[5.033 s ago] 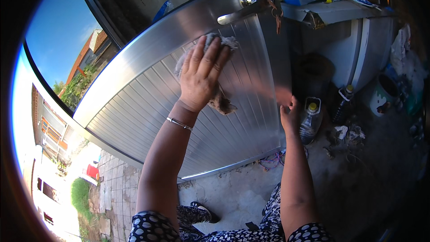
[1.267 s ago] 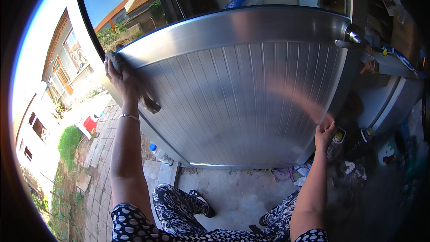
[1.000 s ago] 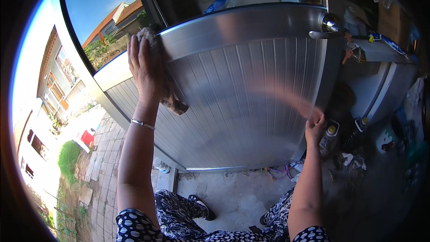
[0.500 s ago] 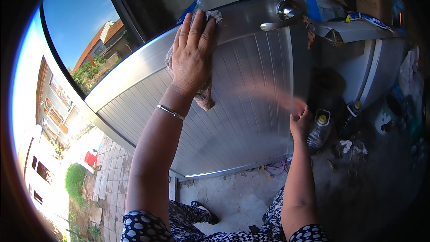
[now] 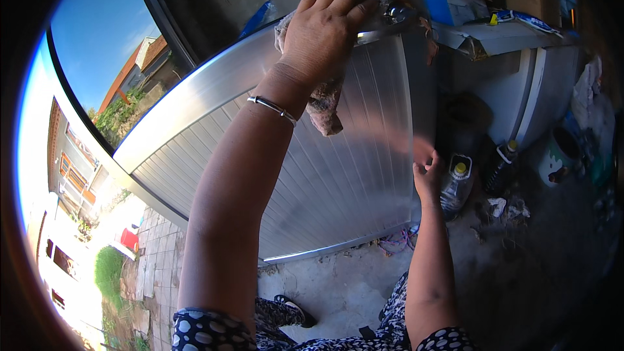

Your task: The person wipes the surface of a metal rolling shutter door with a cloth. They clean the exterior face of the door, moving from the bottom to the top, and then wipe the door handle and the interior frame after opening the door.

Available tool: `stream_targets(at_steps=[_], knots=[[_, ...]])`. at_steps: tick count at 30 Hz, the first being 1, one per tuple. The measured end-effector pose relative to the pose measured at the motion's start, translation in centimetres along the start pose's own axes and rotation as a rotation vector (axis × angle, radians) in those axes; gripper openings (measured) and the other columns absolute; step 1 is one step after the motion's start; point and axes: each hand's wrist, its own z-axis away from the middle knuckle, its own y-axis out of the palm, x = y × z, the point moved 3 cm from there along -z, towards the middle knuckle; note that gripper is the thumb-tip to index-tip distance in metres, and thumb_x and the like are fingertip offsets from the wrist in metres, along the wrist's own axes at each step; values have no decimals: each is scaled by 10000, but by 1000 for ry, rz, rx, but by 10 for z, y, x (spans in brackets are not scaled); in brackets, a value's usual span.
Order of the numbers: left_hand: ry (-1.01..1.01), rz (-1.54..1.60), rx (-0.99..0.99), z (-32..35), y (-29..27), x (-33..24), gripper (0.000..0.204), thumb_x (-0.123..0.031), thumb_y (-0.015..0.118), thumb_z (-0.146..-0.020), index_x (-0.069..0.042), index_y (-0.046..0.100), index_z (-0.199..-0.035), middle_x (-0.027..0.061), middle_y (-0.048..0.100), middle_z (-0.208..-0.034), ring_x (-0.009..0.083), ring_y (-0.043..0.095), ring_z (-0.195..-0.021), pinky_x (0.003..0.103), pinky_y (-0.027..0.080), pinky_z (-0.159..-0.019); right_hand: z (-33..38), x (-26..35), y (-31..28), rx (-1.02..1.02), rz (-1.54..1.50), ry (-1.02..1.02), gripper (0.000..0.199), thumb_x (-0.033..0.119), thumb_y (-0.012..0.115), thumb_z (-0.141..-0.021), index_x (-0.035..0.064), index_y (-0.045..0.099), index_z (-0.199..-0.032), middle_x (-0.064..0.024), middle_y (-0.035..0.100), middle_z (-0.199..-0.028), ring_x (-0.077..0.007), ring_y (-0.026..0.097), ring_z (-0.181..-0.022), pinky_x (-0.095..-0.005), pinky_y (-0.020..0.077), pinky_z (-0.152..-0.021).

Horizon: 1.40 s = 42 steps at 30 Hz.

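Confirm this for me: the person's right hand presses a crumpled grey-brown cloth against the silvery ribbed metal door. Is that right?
Not quite: the hand is wrong. The head view shows the left hand pressing the crumpled grey-brown cloth against the silvery ribbed metal door.

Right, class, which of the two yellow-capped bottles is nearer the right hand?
The clear-looking bottle, just to the right of the right hand; the other bottle, darker-looking, stands farther right.
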Motion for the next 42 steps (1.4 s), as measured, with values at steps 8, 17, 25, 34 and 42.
stream_targets(at_steps=[8, 17, 25, 34, 42], knots=[[-117, 1, 8, 66, -36, 37, 589, -167, 722, -784, -207, 502, -1330, 87, 452, -1401, 281, 399, -1326, 457, 306, -1097, 5, 17, -9, 125, -80, 110, 646, 125, 638, -852, 11, 307, -1395, -229, 338, -1400, -326, 462, -1238, -393, 430, -1005], [-327, -120, 62, 178, -73, 97, 725, -109, 721, -774, -175, 357, -1397, 147, 346, -1457, 335, 337, -1353, 492, 281, -1099, 7, 4, 2, 23, -41, 20, 681, 142, 674, -818, 9, 328, -1390, -199, 410, -1378, -308, 567, -1096, -384, 466, -934], [-541, -167, -12, 262, -98, 146, 649, -186, 656, -849, -153, 324, -1406, 161, 299, -1474, 349, 291, -1367, 489, 251, -1103, 3, 1, 1, 83, -39, 90, 698, 106, 643, -852, 52, 256, -1430, -222, 323, -1416, -327, 537, -1151, -380, 475, -952], [-960, -161, -138, 362, -132, 222, 576, -237, 561, -920, -91, 312, -1418, 194, 269, -1474, 387, 270, -1359, 455, 246, -1115, 5, 15, -5, 65, 72, 111, 709, 132, 636, -863, 44, 236, -1442, -241, 343, -1407, -316, 553, -1142, -390, 464, -966], [-1094, -95, -122, 415, -170, 286, 518, -266, 535, -925, -102, 387, -1393, 169, 354, -1426, 347, 332, -1327, 415, 268, -1102, 7, 16, -3, 66, 135, 95, 712, 144, 658, -842, 35, 269, -1428, -242, 376, -1371, -322, 553, -1131, -387, 470, -957]])
